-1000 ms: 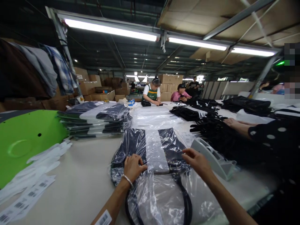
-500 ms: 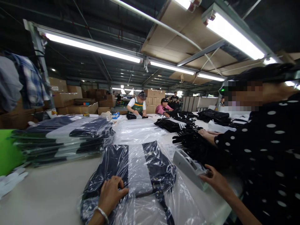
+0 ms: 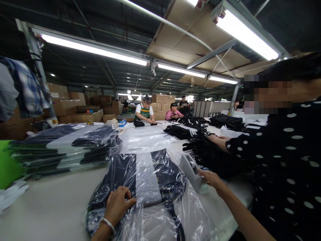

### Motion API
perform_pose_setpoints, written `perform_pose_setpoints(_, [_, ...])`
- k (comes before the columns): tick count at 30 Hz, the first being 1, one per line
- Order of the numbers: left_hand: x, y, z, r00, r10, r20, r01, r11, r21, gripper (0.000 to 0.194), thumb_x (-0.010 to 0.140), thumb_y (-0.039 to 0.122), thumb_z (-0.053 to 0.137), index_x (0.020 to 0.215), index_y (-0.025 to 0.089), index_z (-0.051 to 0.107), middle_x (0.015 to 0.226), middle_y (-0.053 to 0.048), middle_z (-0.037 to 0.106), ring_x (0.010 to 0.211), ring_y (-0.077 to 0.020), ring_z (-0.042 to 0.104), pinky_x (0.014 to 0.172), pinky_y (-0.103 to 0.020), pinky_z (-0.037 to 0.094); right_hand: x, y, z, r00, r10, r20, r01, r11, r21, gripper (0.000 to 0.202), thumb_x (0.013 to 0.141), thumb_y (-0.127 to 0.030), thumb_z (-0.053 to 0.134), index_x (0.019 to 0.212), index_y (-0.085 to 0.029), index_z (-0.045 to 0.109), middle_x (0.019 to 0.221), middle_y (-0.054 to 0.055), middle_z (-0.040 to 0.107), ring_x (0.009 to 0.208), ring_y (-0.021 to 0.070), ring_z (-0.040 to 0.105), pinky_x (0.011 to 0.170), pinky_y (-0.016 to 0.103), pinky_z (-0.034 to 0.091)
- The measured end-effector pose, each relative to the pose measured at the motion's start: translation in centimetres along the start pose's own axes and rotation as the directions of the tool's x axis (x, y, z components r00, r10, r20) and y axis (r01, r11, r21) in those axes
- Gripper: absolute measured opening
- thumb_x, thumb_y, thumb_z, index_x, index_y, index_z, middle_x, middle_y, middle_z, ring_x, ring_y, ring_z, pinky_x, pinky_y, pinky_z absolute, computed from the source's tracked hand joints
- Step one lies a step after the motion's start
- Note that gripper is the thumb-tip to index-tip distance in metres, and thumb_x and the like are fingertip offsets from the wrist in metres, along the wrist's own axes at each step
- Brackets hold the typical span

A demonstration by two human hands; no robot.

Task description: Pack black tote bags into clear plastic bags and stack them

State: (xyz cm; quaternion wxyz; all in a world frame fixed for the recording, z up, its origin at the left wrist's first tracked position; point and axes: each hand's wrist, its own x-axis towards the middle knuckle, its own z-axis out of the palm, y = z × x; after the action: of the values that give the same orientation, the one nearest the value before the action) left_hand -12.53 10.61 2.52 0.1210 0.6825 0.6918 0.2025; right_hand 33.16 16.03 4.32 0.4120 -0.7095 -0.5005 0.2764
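A dark bag (image 3: 120, 170) in clear plastic, with a pale band across it, lies on the table in front of me. My left hand (image 3: 119, 202), wearing a bracelet, rests on its left part, fingers bent and thumb apart. Right of the bag stands a grey tape dispenser (image 3: 187, 170) with a roll in it. My right hand (image 3: 212, 179) has its fingers closed at the dispenser's near end; whether a strip of tape is between them is too small to tell. Loose clear plastic spreads from the bag's near side.
Plastic-wrapped bags (image 3: 67, 147) are stacked on the left. Flat clear plastic (image 3: 147, 137) lies beyond my bag. Black bags (image 3: 205, 150) are piled at the right, where a co-worker in a dotted top (image 3: 283, 160) handles them. Other people work at the far end.
My right hand has moved left and slightly up, and the near end of the tape dispenser has shifted left too. My left hand stays on the bag. The co-worker's head has shifted slightly.
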Motion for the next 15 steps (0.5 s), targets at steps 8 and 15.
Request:
perform_pose_setpoints(8, [0.0, -0.1, 0.1, 1.000, 0.000, -0.012, 0.000, 1.000, -0.005, 0.019, 0.073, 0.041, 0.062, 0.076, 0.022, 0.062, 0.093, -0.001, 0.065, 0.097, -0.0230, 0.059, 0.095, -0.038, 0.034, 0.1, -0.9, 0.2, 0.994, 0.088, -0.068, -0.068, 0.964, 0.258, 0.039, 0.049, -0.050, 0.066, 0.062, -0.014, 0.071, 0.070, 0.009, 0.070, 0.068, 0.0212, 0.061, 0.061, 0.030, 0.042])
perform_pose_setpoints(15, [0.0, -0.1, 0.1, 0.999, -0.004, -0.034, 0.003, 1.000, -0.019, 0.016, 0.072, 0.038, 0.063, 0.076, 0.023, 0.062, 0.093, -0.001, 0.066, 0.098, -0.0231, 0.060, 0.095, -0.037, 0.034, -2.9, -2.2, -1.6, 0.988, 0.010, -0.153, 0.051, 0.920, 0.388, 0.036, 0.053, -0.048, 0.073, 0.067, -0.015, 0.072, 0.071, 0.006, 0.071, 0.072, 0.0200, 0.062, 0.066, 0.028, 0.046])
